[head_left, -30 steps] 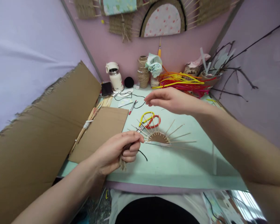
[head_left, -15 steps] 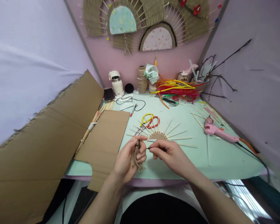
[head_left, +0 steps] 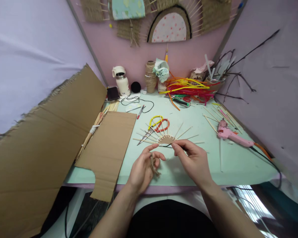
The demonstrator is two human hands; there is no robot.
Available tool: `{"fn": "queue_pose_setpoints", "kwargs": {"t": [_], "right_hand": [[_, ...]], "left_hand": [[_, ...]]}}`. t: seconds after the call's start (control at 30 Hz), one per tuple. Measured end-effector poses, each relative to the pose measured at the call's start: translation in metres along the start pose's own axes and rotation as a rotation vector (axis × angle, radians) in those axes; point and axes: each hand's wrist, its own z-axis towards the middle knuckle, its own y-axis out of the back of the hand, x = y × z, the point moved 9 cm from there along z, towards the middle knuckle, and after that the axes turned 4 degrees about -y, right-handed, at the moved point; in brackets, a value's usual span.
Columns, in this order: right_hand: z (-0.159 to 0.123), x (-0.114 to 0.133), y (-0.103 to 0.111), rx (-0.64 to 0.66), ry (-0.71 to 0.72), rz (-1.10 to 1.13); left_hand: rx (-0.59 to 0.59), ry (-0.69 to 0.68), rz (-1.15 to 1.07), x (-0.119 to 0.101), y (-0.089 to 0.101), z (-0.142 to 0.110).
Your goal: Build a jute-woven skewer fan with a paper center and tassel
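Observation:
My left hand point(head_left: 144, 170) holds a small jute twine tassel point(head_left: 154, 166) against its fingers, with the index finger stretched out. Dark cord shows at the tassel's top. Between the fingertips of my right hand point(head_left: 192, 158) a thin black cord point(head_left: 167, 145) is pinched, its length running toward the left fingertips. Just beyond both hands lies a half-round cardboard piece point(head_left: 167, 140) with thin sticks fanning out from it. Scissors point(head_left: 149, 133) with one yellow and one red handle lie behind it, partly under the sticks.
Cut cardboard point(head_left: 114, 132) and a tall cardboard sheet point(head_left: 52, 132) stand left. A pink glue gun point(head_left: 234, 136) lies right. At the back are a white bottle point(head_left: 123, 84), a twine spool point(head_left: 151, 77), pipe cleaners point(head_left: 188, 89), a pen point(head_left: 140, 112) and branches point(head_left: 240, 77).
My right hand has moved up and slightly right with the cord. My left fingers have loosened and spread, the tassel staying in them. The view has tilted down a little.

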Motion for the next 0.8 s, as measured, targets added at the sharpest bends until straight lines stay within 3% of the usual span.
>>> {"fn": "queue_pose_setpoints", "kwargs": {"t": [0.4, 0.6, 0.8], "right_hand": [[-0.003, 0.001, 0.000, 0.010, -0.018, 0.052], [-0.005, -0.005, 0.003, 0.006, -0.027, 0.022], [-0.003, -0.007, 0.002, 0.041, -0.065, 0.036]], "left_hand": [[0.231, -0.008, 0.212, 0.013, -0.016, -0.006], [0.160, -0.062, 0.405, 0.008, -0.012, -0.004], [-0.012, -0.230, 0.579, -0.010, -0.004, -0.005]]}}
